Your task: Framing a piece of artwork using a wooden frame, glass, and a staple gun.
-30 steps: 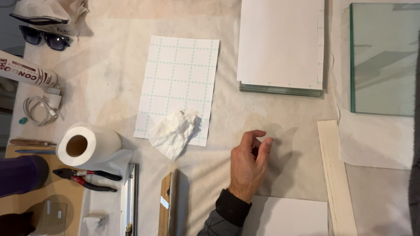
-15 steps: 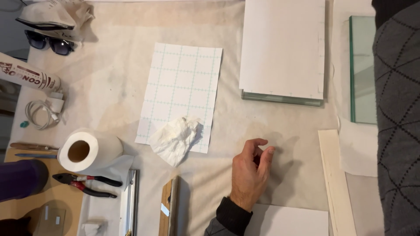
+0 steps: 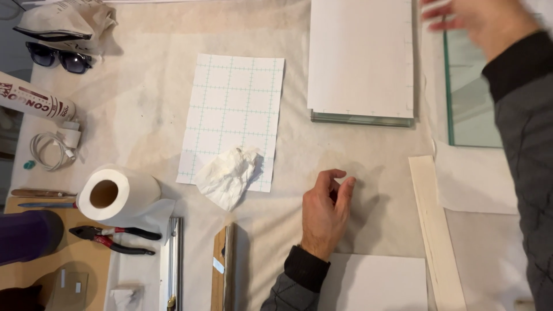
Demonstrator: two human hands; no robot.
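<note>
Resting left hand (image 3: 325, 210) on cloth (image 3: 357, 150); right hand (image 3: 481, 20) above glass pane (image 3: 469, 109).

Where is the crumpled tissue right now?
In the head view, the tissue lies left of centre on the lower right corner of the grid sheet, between the paper roll and the left hand.

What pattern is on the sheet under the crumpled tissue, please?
A green grid on white; the sheet shows best in the head view.

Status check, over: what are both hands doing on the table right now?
Left hand resting on bare cloth, fingers curled, empty. Right hand blurred above the glass pane, grip unclear. Crumpled tissue on grid sheet, left of it.
</note>
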